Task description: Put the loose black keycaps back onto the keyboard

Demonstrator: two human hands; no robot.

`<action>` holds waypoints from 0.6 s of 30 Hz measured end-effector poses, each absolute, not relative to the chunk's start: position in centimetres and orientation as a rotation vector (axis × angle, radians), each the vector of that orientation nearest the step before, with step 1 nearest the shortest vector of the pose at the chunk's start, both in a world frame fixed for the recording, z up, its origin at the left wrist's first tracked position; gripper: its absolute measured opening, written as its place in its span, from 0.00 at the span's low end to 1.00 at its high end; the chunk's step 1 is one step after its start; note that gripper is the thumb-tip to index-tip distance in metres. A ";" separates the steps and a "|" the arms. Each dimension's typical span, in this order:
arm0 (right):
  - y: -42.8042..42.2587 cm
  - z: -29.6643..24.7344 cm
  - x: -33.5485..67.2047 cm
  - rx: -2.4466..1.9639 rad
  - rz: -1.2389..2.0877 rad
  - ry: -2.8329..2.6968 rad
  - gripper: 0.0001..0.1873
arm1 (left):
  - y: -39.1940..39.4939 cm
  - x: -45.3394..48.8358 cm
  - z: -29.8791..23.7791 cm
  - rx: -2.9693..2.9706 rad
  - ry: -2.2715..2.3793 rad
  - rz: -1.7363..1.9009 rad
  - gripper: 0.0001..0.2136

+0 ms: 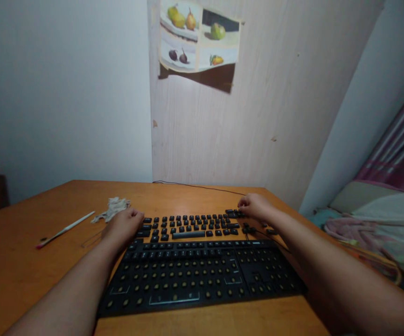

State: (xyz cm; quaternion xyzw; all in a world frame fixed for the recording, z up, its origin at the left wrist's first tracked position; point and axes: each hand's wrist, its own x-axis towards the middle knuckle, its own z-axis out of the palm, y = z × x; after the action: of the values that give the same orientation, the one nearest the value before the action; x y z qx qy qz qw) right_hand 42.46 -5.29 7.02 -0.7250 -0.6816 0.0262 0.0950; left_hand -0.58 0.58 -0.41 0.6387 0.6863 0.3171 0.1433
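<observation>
At keycaps (191,225) (loose), left hand (123,226), right hand (256,206)

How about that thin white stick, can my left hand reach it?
Probably yes: the left hand rests by the loose keycaps, with open table between it and the stick; the crumpled cloth lies farther back.

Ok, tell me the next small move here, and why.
Probably lift one cap from the loose keycaps with the right hand and seat it on the keyboard: its stems stand bare, and that hand touches the rows' right end, the left hand the other.
</observation>
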 end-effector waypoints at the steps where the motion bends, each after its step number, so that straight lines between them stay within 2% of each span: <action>1: -4.6 6.9 42.5 -2.192 0.091 -2.043 0.15 | 0.6 -0.6 -0.4 1.845 1.979 0.913 0.11; 18: 1.0 5.7 42.5 -2.298 0.396 -2.267 0.16 | 0.6 -0.8 -1.0 1.812 1.959 0.932 0.11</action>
State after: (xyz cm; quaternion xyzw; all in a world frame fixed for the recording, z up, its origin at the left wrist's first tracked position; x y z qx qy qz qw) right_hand 42.54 0.99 5.67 -0.7055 -0.6960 0.1217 -0.0553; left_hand -0.78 0.64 -0.97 0.6331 0.6846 0.3256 0.1566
